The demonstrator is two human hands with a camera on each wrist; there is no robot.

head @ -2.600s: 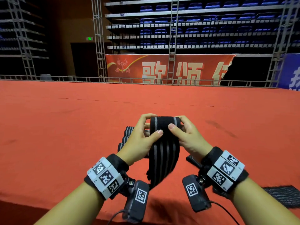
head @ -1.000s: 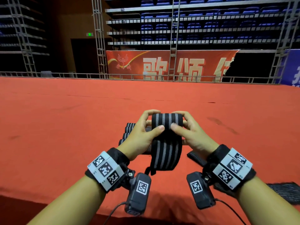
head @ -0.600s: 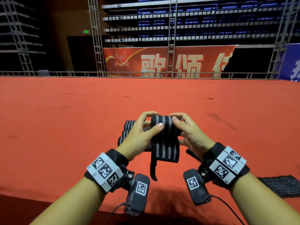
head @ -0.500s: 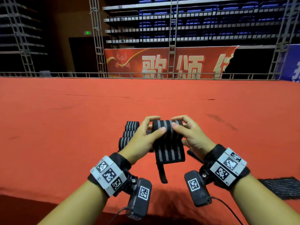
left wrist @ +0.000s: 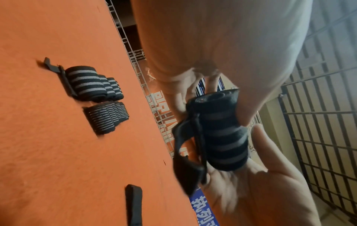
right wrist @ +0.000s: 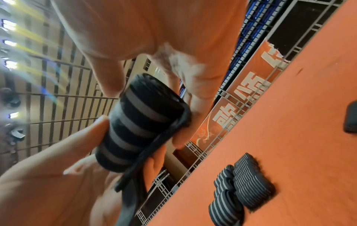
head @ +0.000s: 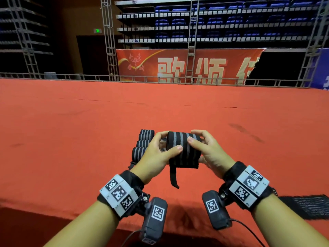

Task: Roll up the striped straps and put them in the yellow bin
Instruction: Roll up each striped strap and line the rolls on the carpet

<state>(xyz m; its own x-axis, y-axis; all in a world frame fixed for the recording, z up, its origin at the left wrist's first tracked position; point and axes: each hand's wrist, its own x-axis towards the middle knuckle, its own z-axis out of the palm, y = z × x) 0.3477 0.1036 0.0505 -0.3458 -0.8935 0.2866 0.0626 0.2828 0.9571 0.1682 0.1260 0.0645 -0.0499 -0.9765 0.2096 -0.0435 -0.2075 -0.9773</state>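
Left hand point(head: 156, 155) and right hand point(head: 210, 154) grip a rolled striped strap point(head: 184, 148); the banner point(head: 187, 66) reads "歌颂".

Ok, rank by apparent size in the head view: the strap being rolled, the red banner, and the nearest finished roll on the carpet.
1. Red banner, largest, though far off.
2. Strap being rolled, held in both hands, near the camera.
3. Nearest finished roll, smallest; the left hand partly hides it, so this is unsure.
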